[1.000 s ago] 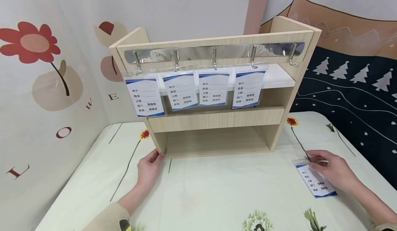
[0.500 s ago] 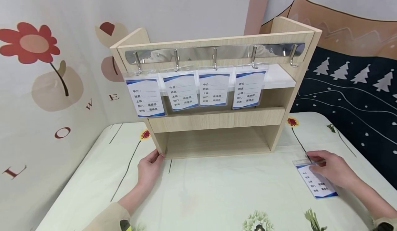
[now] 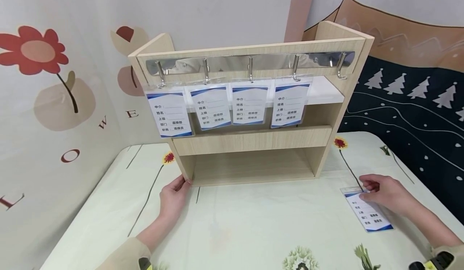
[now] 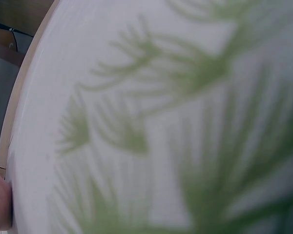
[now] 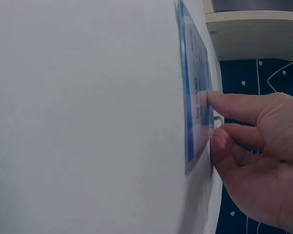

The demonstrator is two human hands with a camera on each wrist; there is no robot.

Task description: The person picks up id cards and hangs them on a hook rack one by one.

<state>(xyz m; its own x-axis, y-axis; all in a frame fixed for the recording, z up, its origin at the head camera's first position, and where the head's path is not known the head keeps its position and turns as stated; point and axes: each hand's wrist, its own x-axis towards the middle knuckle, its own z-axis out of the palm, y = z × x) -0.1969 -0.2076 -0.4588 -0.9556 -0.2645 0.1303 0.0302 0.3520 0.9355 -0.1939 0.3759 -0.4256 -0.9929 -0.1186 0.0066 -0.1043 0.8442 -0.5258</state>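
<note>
My left hand [image 3: 174, 197] holds the lower left corner of a small wooden shelf rack [image 3: 250, 141], thumb at the front and fingertips partly hidden by the side panel. Only a bit of that hand shows in the left wrist view. On the cloth at the right lies a name badge [image 3: 369, 213] in a clear sleeve. My right hand [image 3: 391, 195] pinches its upper right edge: in the right wrist view the thumb [image 5: 234, 106] presses the badge's face, with the other fingers curled by the edge.
A metal hook rail [image 3: 250, 62] runs along the rack's top. Several badges hang from it, among them one at the far left [image 3: 170, 115] and one at the right [image 3: 291, 106]; the rightmost hook [image 3: 340, 66] is bare. A flower-print cloth [image 3: 253, 221] covers the table.
My right hand's fingers curl slightly more at the badge's upper edge. The badge and the left hand stay where they were; the head view shifts only a little.
</note>
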